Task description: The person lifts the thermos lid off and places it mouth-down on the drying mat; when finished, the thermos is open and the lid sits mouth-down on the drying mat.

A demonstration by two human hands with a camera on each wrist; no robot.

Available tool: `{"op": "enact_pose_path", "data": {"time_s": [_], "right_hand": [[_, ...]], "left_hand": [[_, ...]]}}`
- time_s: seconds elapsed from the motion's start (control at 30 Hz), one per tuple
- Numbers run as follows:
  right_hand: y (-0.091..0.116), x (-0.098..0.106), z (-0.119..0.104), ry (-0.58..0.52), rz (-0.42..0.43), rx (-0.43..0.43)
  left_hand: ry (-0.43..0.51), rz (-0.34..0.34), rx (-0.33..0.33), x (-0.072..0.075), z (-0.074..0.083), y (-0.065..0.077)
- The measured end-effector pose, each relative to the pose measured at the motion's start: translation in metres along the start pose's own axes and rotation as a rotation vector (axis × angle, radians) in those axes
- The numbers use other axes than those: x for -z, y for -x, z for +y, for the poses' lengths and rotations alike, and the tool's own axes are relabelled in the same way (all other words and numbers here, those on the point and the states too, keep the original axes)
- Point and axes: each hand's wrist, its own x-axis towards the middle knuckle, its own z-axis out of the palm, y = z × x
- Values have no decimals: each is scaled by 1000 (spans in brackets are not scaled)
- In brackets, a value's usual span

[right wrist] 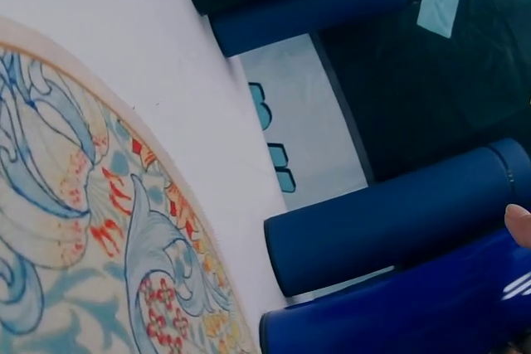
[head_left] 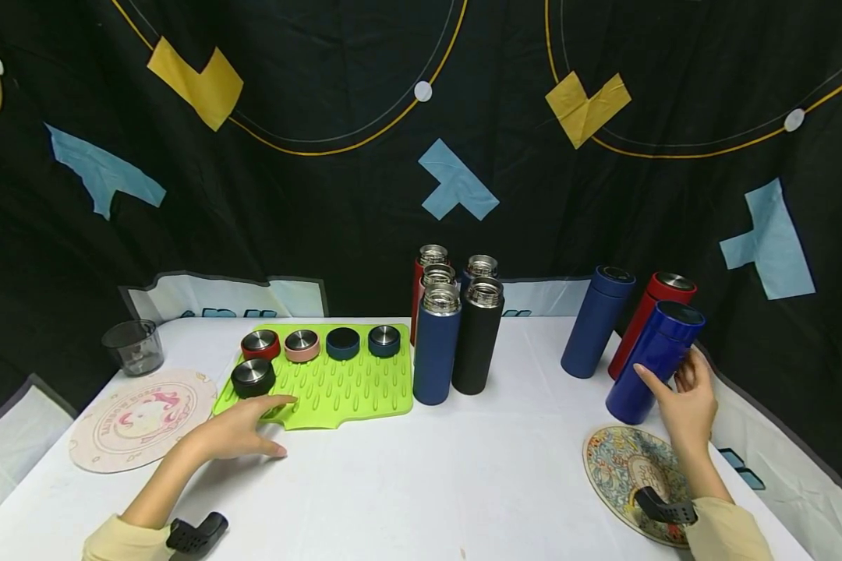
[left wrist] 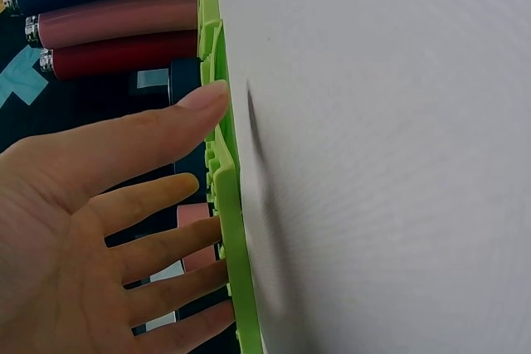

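My left hand (head_left: 242,428) hovers at the front left edge of a green drying mat (head_left: 365,393), fingers stretched and nothing held. In the left wrist view its thumb (left wrist: 203,97) lies in front of the mat's edge. A black lid (head_left: 253,377) sits just beyond that hand, with red, pink and dark blue lids behind it on the mat. At the right, my right hand (head_left: 691,401) holds a glossy blue thermos bottle (head_left: 645,374), thumb on the near left side and fingers curled round the other. This bottle is capped and stands close to a matte blue bottle (head_left: 592,327).
A capped red bottle (head_left: 642,323) stands behind the glossy one. Several open bottles, including a blue one (head_left: 436,354) and a black one (head_left: 479,339), cluster at mid-table. A patterned round mat (head_left: 613,475), a pink round mat (head_left: 105,436) and a clear cup (head_left: 140,354) flank them.
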Motion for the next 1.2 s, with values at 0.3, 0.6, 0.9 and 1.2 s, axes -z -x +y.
{"op": "enact_pose_path", "data": {"time_s": [0.3, 0.6, 0.9, 1.2], "right_hand": [[-6, -9, 8, 36, 26, 78], [-7, -13, 10, 19, 79, 80], [1, -13, 0, 22, 70, 96], [23, -10, -29, 52, 9, 187]], "left_hand": [[-13, -7, 4, 1, 1, 1], [-8, -19, 6, 2, 1, 3], [-24, 58, -48, 3, 4, 0], [-13, 169, -158, 6, 30, -4]]}}
